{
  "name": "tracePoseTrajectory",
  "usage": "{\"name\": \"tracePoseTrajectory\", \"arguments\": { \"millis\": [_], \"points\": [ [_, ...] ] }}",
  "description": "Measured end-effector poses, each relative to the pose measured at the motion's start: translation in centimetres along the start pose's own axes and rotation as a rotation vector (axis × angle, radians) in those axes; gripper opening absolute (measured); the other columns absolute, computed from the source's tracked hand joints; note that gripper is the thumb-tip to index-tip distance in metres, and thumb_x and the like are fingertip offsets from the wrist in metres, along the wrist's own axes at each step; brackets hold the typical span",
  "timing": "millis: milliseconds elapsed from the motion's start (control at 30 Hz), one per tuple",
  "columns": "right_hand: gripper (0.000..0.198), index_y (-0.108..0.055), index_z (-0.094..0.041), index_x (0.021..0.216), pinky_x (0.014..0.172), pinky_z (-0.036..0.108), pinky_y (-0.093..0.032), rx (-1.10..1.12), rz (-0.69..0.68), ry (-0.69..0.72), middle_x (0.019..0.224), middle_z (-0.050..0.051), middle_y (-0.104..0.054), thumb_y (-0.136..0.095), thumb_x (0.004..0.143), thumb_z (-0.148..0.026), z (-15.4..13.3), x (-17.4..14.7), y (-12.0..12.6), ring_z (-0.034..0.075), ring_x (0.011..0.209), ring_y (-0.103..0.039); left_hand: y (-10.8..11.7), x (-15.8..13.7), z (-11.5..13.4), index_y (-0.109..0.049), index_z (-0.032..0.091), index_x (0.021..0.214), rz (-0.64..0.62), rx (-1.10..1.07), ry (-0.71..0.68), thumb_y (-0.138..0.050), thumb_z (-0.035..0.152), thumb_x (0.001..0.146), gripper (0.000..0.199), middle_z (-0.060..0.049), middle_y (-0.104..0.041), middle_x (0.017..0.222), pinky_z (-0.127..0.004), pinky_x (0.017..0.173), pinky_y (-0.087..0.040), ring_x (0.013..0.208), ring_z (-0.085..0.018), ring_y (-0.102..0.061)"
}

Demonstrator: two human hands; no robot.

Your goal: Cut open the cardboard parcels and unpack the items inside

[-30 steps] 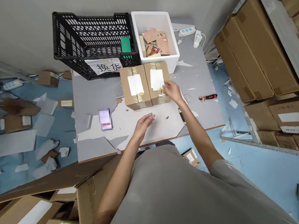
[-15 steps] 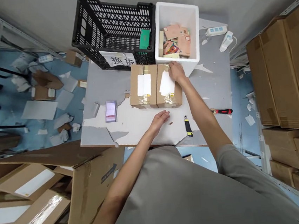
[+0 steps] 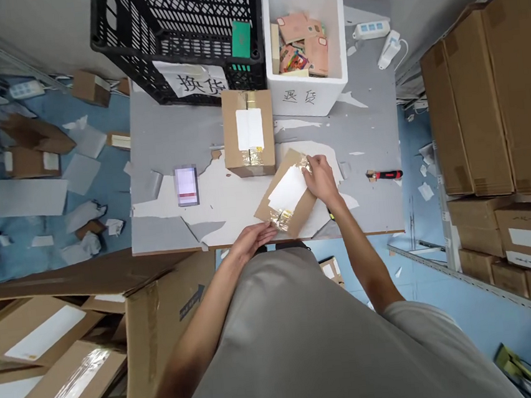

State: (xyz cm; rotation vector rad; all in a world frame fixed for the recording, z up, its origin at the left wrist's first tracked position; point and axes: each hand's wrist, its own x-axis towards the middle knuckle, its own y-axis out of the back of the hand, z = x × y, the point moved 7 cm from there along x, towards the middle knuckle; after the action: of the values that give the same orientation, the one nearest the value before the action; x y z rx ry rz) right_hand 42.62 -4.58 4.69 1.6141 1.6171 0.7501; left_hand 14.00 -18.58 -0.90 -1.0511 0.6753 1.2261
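Observation:
My right hand (image 3: 322, 180) grips the far right edge of a taped cardboard box (image 3: 305, 211) with a white label. That box sits turned at an angle, its near end by the table's front edge. My left hand (image 3: 252, 239) has its fingers stretched out, with the fingertips touching the box's near left corner. Behind it, a second taped cardboard box (image 3: 233, 133) with a white label stands square on the table. A yellow and black utility knife (image 3: 331, 216) is mostly hidden beside the box and my right wrist.
At the back stand a black plastic crate (image 3: 141, 73) and a white foam box (image 3: 307, 98) holding pinkish packets. A phone (image 3: 186, 185) lies left, a red and black cutter (image 3: 388, 175) right. A large carton (image 3: 174, 320) of parcels is at lower left; stacked cartons (image 3: 520, 87) line the right.
My right hand has pulled the right-hand box away from its neighbour, towards me, and turned it. My left hand has moved down and left to the box's near corner. The view has shifted.

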Motion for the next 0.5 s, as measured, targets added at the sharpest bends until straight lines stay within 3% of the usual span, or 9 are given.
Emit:
{"name": "tracePoseTrajectory", "arguments": {
  "millis": [133,233,333,500],
  "points": [
    [0.053,-0.07,-0.017,0.16,0.125,0.06,-0.056,0.055,0.101,-0.107,0.142,0.022,-0.066,-0.056,0.113,-0.04,-2.4,-7.8,-0.5,0.04,0.137,-0.067,5.9,-2.1,-0.1,-0.089,0.015,0.112,0.099,0.133,-0.169,-0.103,0.059,0.076,0.059,-0.016,-0.091,0.114,-0.048,0.111,-0.07,0.114,-0.035,-0.087],
    [0.054,-0.072,-0.019,0.159,0.125,0.057,-0.058,0.099,0.191,-0.2,0.139,0.021,-0.068,-0.055,0.115,-0.045,-3.6,-12.3,-2.1,0.037,0.137,-0.069,9.6,-3.4,1.2,-0.087,0.015,0.131,0.202,0.26,-0.374,-0.095,0.064,0.082,0.07,-0.013,-0.091,0.117,-0.051,0.106,-0.071,0.113,-0.035,-0.085],
    [0.057,-0.071,-0.021,0.16,0.123,0.057,-0.06,0.165,0.227,-0.273,0.143,0.021,-0.07,-0.053,0.116,-0.054,-4.2,-15.5,-4.5,0.036,0.139,-0.069,12.6,-4.3,2.5,-0.085,0.016,0.141,0.303,0.398,-0.525,-0.085,0.058,0.091,0.066,-0.013,-0.09,0.122,-0.048,0.109,-0.068,0.121,-0.035,-0.084],
    [0.067,-0.067,-0.023,0.166,0.123,0.058,-0.061,0.302,0.261,-0.314,0.142,0.02,-0.073,-0.051,0.117,-0.066,-5.4,-18.3,-7.5,0.035,0.137,-0.072,15.9,-4.8,2.9,-0.083,0.016,0.147,0.316,0.475,-0.617,-0.08,0.051,0.096,0.062,-0.016,-0.088,0.134,-0.05,0.117,-0.064,0.13,-0.036,-0.082]
  ]
}}
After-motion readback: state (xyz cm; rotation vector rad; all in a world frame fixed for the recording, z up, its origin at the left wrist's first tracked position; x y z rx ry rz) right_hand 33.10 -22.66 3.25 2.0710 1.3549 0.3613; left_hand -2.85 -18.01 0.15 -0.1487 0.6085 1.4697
